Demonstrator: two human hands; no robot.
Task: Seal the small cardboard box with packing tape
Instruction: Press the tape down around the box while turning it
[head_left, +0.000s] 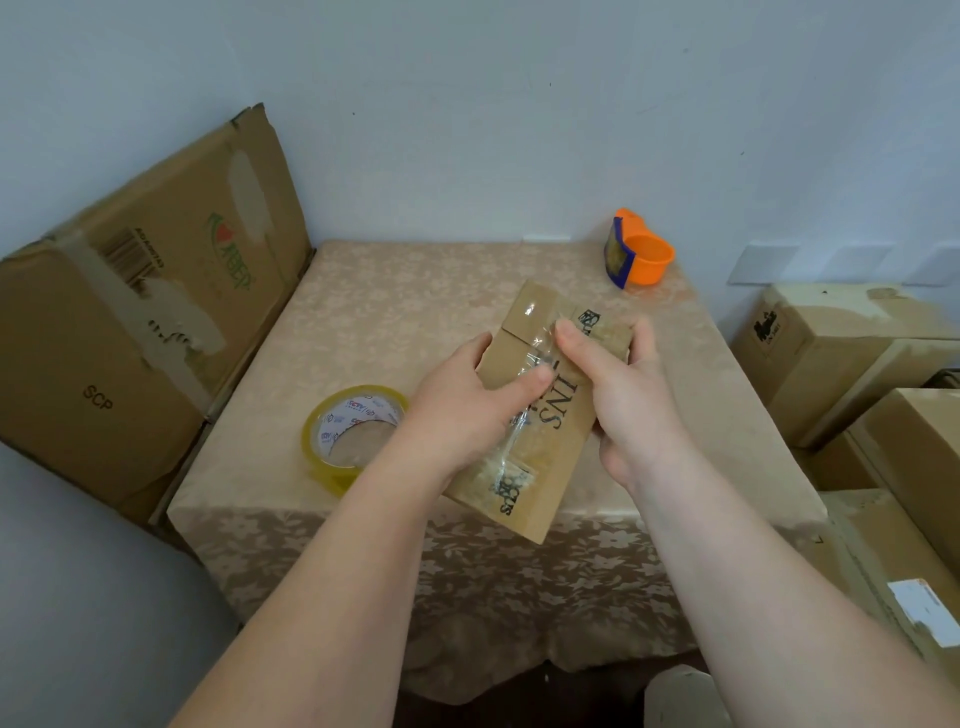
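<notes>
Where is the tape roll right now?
The tape roll lies flat on the table, near its front-left edge, just left of the left hand that holds the box.

Orange cutter (642, 253) on covered table (395, 312), flattened carton (130, 322), stacked boxes (841, 353)

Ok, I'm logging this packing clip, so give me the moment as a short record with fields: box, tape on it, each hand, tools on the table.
box: small cardboard box, held above the table, tilted
tape on box: clear strip running along the top face, wrinkled
left hand: grips the box's left side, thumb pressing on the strip
right hand: grips the right side, thumb on the strip
tape roll: lying on the table, left of the box
tape dispenser: orange, far right corner of the table
</notes>
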